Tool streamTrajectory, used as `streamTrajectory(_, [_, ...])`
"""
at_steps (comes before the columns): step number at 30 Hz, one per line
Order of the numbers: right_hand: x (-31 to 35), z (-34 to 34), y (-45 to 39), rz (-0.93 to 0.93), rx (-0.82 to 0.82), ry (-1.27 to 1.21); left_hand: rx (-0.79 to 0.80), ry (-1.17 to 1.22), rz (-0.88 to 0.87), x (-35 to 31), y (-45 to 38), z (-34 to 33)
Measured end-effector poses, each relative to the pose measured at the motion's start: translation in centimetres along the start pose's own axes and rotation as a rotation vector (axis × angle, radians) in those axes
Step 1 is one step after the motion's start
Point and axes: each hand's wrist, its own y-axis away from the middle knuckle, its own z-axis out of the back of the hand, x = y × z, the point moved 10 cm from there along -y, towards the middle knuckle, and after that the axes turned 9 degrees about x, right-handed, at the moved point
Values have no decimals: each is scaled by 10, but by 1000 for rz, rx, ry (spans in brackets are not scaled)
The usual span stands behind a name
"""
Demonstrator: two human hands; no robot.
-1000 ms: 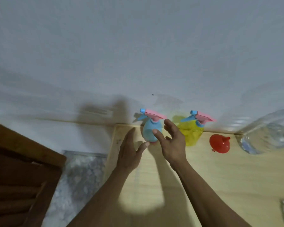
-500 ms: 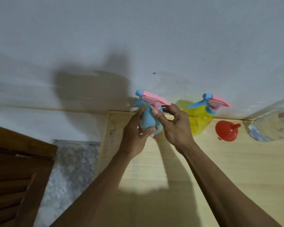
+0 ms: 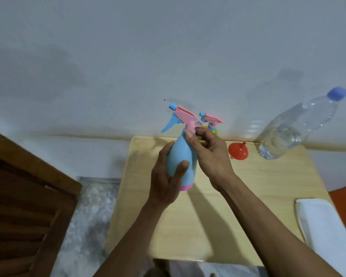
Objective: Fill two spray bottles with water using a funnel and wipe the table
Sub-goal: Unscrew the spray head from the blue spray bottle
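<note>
Two spray bottles still wear their pink heads, so by my reckoning no filling has begun and the wiping is all ahead; the red funnel (image 3: 238, 151) and capped water bottle (image 3: 294, 126) wait at the far right of the counter (image 3: 248, 196), a white cloth (image 3: 328, 226) at its near right edge. The left hand (image 3: 166, 176) wraps the blue spray bottle (image 3: 181, 154), held above the counter, while the right hand (image 3: 210, 154) pinches its neck collar, seemingly to unscrew. The yellow spray bottle (image 3: 213, 124) stands behind, mostly hidden.
</note>
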Motion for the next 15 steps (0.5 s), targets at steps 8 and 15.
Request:
streamTrajectory(8, [27, 72, 74, 47, 7, -121, -19, 86, 15, -63, 72, -71])
streamTrajectory(15, [18, 114, 119, 18, 28, -182, -18, 193, 48, -83, 110, -117])
